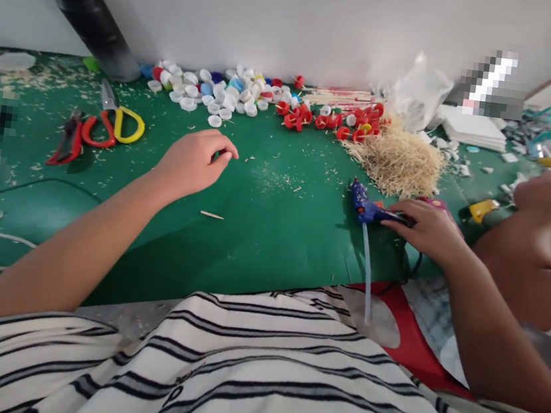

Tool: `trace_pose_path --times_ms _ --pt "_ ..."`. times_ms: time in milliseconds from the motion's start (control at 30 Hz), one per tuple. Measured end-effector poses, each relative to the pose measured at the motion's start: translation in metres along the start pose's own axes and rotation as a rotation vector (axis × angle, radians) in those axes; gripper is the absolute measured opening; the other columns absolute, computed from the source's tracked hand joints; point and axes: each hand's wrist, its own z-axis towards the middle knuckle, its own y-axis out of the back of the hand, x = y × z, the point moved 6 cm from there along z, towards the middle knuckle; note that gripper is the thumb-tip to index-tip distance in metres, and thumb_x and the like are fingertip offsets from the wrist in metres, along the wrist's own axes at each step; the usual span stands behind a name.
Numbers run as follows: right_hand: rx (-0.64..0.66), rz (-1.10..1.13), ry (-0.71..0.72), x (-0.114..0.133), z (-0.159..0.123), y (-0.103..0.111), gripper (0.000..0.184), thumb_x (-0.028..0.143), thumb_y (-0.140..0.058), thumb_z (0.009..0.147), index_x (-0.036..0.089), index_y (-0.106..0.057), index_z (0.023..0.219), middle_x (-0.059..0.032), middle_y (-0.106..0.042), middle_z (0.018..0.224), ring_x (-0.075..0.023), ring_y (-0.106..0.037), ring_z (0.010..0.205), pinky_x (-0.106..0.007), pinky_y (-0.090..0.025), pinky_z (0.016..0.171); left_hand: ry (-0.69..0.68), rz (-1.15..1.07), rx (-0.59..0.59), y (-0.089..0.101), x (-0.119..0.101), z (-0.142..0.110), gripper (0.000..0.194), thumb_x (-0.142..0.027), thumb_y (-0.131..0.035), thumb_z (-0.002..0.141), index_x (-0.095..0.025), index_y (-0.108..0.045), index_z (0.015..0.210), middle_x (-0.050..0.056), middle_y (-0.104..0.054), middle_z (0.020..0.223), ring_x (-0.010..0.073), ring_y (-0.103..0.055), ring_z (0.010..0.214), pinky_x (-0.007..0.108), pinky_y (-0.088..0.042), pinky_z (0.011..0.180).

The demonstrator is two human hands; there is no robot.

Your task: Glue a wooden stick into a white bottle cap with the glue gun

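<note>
My right hand [426,228] is wrapped round the handle of a blue hot glue gun [364,207], which lies on the green table with its nozzle pointing away from me. A long translucent glue stick [367,264] juts from its back, past the table's front edge. My left hand [198,162] hovers over the table, fingers curled and thumb near the index fingertip; whatever it may hold is hidden. Just below it lies a short thin wooden stick [212,215]. Beyond my hands sit many white bottle caps [228,97] and red caps with sticks through them [296,116].
Scissors [115,123] and red-handled pliers [68,141] lie at left, near a tilted black bottle [85,12]. A pile of pale shredded fibre [396,158] and a clear plastic bag [422,94] stand behind the glue gun. Another person's arm [533,231] reaches in at right.
</note>
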Motion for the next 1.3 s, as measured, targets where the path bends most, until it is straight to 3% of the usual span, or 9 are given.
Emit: trace_pose_path --times_ms 233,500,667,767,833,900,1067,1200,1300 --pt "-0.165 -0.058 -0.053 -0.005 -0.027 0.001 0.035 0.055 -0.069 0.096 0.021 -0.078 0.101 -0.0156 -0.084 0.103 -0.0336 -0.079 0.094 -0.046 -0.060 0.087 0.095 -0.070 -0.033 -0.001 0.026 -0.011 0.032 -0.029 -0.052 0.099 -0.022 -0.082 0.107 0.008 -0.075 0.106 0.0154 -0.053 0.068 0.034 -0.043 0.071" --pt "-0.186 -0.047 -0.023 0.001 -0.028 -0.003 0.029 0.050 -0.070 0.097 0.022 -0.077 0.101 -0.0137 -0.083 0.100 -0.0328 -0.079 0.093 -0.046 -0.061 0.086 0.089 -0.105 -0.029 -0.005 0.020 -0.013 0.033 -0.031 -0.051 0.099 -0.021 -0.081 0.106 0.009 -0.076 0.109 0.0161 -0.054 0.069 0.036 -0.044 0.071" --pt "-0.304 0.063 -0.124 0.006 -0.036 0.003 0.027 0.048 -0.075 0.090 0.023 -0.078 0.099 -0.0101 -0.082 0.095 -0.0276 -0.074 0.081 -0.042 -0.059 0.080 0.091 -0.114 -0.023 -0.009 0.018 -0.014 0.033 -0.031 -0.051 0.099 -0.021 -0.081 0.106 0.009 -0.076 0.107 0.0170 -0.057 0.073 0.035 -0.045 0.072" --pt "-0.325 0.175 -0.257 0.008 -0.040 0.003 0.030 0.050 -0.081 0.084 0.024 -0.081 0.099 -0.0026 -0.075 0.078 -0.0190 -0.059 0.062 -0.035 -0.049 0.063 0.036 -0.164 0.032 -0.016 -0.004 -0.010 0.031 -0.032 -0.054 0.099 -0.022 -0.081 0.109 0.008 -0.077 0.108 0.0164 -0.060 0.076 0.034 -0.047 0.073" --pt "-0.328 0.303 -0.333 0.010 -0.041 -0.001 0.034 0.052 -0.084 0.079 0.024 -0.082 0.098 -0.0003 -0.072 0.075 -0.0168 -0.055 0.060 -0.032 -0.044 0.060 -0.044 -0.209 0.096 -0.024 -0.032 -0.005 0.031 -0.032 -0.056 0.100 -0.022 -0.081 0.115 0.007 -0.077 0.108 0.0150 -0.061 0.076 0.033 -0.048 0.074" --pt "-0.353 0.446 -0.382 0.013 -0.042 -0.005 0.036 0.052 -0.087 0.073 0.024 -0.082 0.095 -0.0006 -0.074 0.079 -0.0174 -0.059 0.066 -0.032 -0.046 0.065 -0.147 -0.248 0.179 -0.035 -0.067 0.004 0.036 -0.034 -0.058 0.101 -0.021 -0.078 0.128 0.007 -0.077 0.111 0.0145 -0.063 0.078 0.033 -0.048 0.075" --pt "-0.395 0.652 -0.402 0.025 -0.040 -0.013 0.033 0.043 -0.092 0.067 0.025 -0.082 0.093 -0.0029 -0.081 0.094 -0.0233 -0.071 0.083 -0.038 -0.057 0.078 -0.296 -0.232 0.198 -0.061 -0.144 0.038 0.042 -0.032 -0.064 0.103 -0.021 -0.073 0.143 0.009 -0.077 0.115 0.0187 -0.069 0.091 0.033 -0.045 0.073" --pt "-0.379 0.653 -0.330 0.036 -0.036 -0.012 0.030 0.044 -0.094 0.067 0.029 -0.083 0.090 -0.0040 -0.082 0.092 -0.0288 -0.074 0.085 -0.043 -0.061 0.077 -0.315 -0.281 0.151 -0.082 -0.175 0.061 0.034 -0.030 -0.067 0.102 -0.021 -0.079 0.133 0.009 -0.077 0.107 0.0201 -0.070 0.093 0.034 -0.038 0.065" --pt "-0.405 0.653 -0.319 0.036 -0.036 -0.012 0.030 0.047 -0.094 0.067 0.029 -0.082 0.089 -0.0041 -0.081 0.089 -0.0292 -0.074 0.081 -0.044 -0.061 0.074 -0.293 -0.356 0.113 -0.094 -0.181 0.073 0.024 -0.030 -0.070 0.100 -0.021 -0.084 0.118 0.008 -0.077 0.097 0.0193 -0.068 0.089 0.034 -0.034 0.062"
